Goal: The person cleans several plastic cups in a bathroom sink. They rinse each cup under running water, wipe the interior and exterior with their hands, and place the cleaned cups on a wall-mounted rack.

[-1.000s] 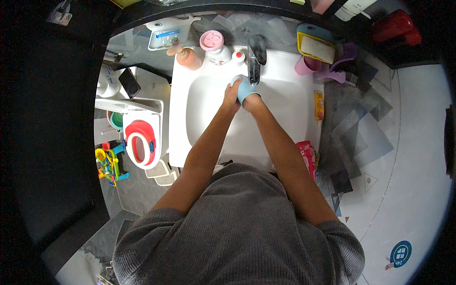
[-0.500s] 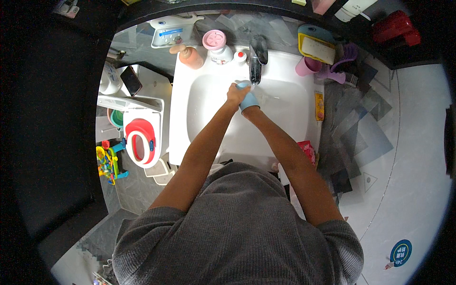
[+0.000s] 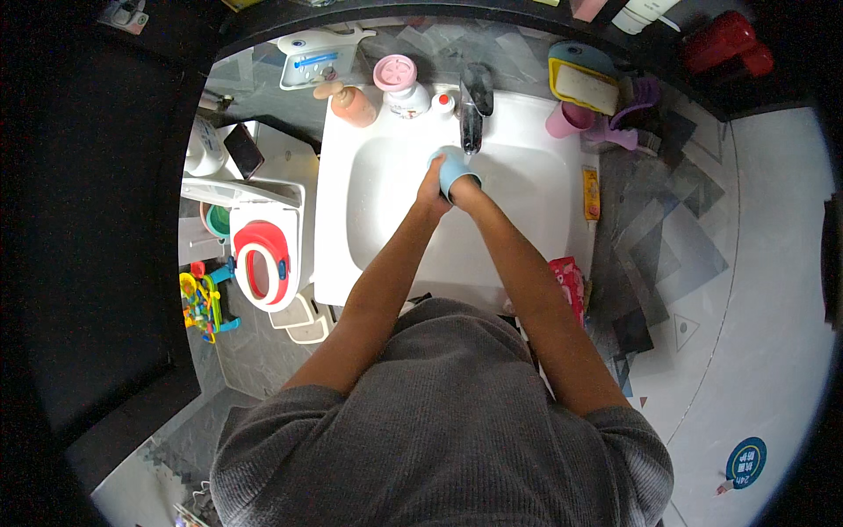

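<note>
A light blue cup (image 3: 453, 165) is tilted over the white washbasin (image 3: 531, 206), just below and left of the black tap (image 3: 474, 110). My left hand (image 3: 432, 190) is closed around the cup's left side. Into its mouth, which faces back toward me, reaches my right hand (image 3: 467, 193). The cup wall hides the right fingers, so whether they grip anything inside does not show.
Behind the basin stand an orange pump bottle (image 3: 354, 107), a pink-topped white bottle (image 3: 406, 97) and a small red-capped bottle (image 3: 443, 105). A pink cup (image 3: 569, 119) is at the back right, above a yellow tube (image 3: 591, 193). A toilet with a red child seat (image 3: 279, 255) stands left.
The cup has shifted slightly left and away from me, and its tilt has changed. My left hand has slid from across its top to its left side; my right hand has followed it.
</note>
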A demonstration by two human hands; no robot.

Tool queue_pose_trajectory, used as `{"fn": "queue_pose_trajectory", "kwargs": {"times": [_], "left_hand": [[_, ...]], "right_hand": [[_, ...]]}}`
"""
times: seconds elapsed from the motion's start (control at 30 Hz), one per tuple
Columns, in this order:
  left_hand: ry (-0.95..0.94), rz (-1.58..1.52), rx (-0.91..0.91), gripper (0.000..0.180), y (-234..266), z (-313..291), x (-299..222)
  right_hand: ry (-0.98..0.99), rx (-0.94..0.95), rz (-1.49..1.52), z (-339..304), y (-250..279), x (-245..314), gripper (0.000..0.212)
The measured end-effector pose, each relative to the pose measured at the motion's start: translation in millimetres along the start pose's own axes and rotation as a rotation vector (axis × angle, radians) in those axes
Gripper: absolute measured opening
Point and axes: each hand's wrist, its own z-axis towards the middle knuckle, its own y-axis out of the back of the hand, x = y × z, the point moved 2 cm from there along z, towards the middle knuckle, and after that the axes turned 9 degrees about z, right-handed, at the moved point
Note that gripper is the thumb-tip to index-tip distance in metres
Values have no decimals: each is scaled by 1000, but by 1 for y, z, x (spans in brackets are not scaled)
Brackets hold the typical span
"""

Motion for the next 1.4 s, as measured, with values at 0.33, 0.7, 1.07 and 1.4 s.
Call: {"fn": "queue_pose_trajectory", "kwargs": {"times": [0.33,0.7,1.07,1.4], "left_hand": [[-35,309,-341,70,8,13,-9],[91,364,-267,66,24,18,-3],[-52,-9,140,60,11,-5,-8],[56,278,-1,57,-11,-3,-19]], "right_hand": [[365,186,-538,-108,36,39,43],[105,772,-1242,-132,31,80,52],[150,448,-231,-107,40,54,59],[-165,139,652,-119,28,67,51]]}}
